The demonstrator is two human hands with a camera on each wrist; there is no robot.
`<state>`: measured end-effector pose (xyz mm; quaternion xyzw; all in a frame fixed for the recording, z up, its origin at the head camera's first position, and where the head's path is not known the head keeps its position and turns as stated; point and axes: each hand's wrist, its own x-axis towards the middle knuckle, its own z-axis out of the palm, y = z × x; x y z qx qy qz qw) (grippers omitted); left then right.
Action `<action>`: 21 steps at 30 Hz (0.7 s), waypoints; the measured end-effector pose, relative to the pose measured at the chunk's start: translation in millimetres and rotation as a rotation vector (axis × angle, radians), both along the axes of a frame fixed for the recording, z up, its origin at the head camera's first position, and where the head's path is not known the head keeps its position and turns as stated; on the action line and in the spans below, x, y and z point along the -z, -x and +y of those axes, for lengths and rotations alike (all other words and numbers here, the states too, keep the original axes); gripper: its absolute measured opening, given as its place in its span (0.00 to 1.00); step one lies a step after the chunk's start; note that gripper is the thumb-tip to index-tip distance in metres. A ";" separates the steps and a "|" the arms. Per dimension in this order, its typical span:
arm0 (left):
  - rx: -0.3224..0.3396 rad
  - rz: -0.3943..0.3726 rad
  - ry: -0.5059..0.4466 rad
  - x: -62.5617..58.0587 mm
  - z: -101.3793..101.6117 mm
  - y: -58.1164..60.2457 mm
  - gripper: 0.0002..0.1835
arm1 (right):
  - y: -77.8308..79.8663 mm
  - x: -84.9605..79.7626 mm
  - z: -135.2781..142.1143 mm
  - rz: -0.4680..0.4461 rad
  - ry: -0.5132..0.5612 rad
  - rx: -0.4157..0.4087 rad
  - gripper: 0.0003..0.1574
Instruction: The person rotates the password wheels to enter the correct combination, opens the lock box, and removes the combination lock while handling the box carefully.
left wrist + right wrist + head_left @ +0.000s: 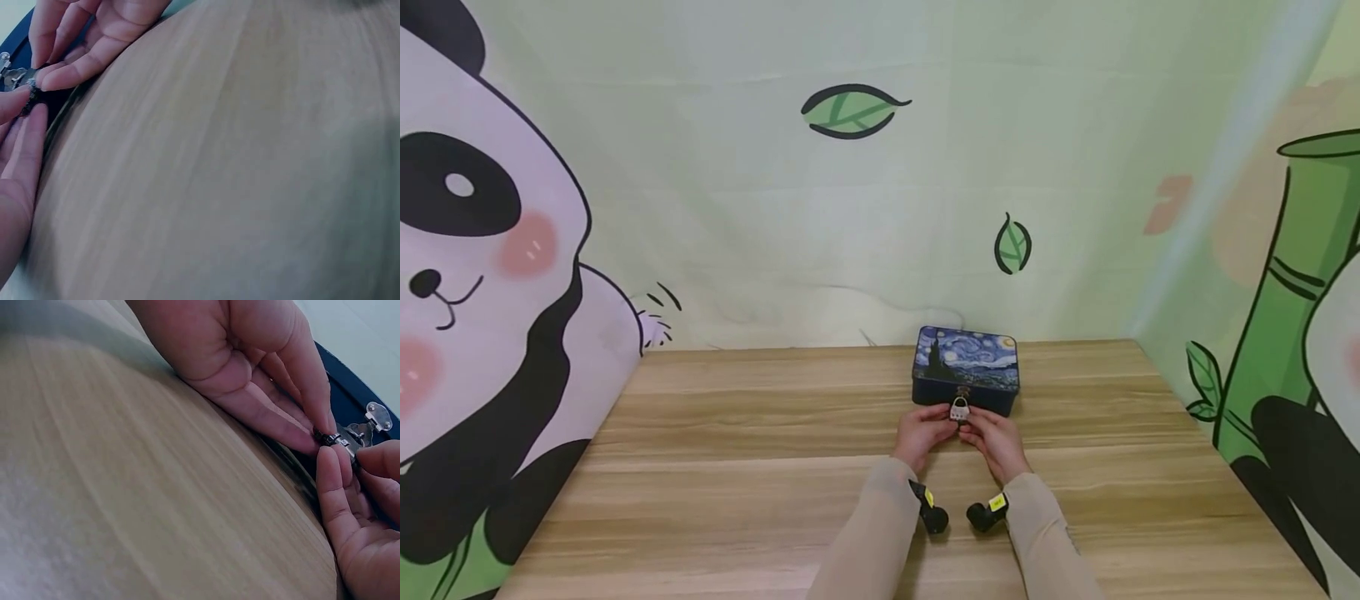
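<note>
A small silver combination padlock [959, 412] hangs by its shackle from the front clasp [962, 392] of a dark blue tin box [966, 358]. The box lid is closed and carries a swirling night-sky painting. From the left, my left hand [920, 437] pinches the padlock between thumb and fingers. My right hand [1000, 442] pinches it from the other side, and the fingertips of both hands nearly meet. The right wrist view shows the padlock body [343, 443] between the fingers, below the metal hasp [377, 417]. Fingertips partly cover the dials.
The box stands near the back edge of a wood-grain table [737, 433]. Behind it hangs a pale green cloth backdrop [722, 192] printed with pandas, leaves and bamboo. A black wrist camera [931, 510] sits at the left cuff, another camera [987, 512] at the right.
</note>
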<state>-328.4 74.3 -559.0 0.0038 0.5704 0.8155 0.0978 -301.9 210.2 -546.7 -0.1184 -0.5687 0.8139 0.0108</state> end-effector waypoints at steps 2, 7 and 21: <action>0.000 0.023 0.009 1.1 1.3 0.1 0.20 | 0.3 0.3 0.1 -0.001 0.002 0.003 0.26; -0.020 0.041 0.015 2.0 4.1 0.5 0.19 | 0.9 1.5 0.7 0.004 -0.002 0.002 0.26; -0.048 0.076 0.052 1.0 5.8 -1.9 0.17 | -0.9 1.6 0.5 0.008 -0.018 0.010 0.25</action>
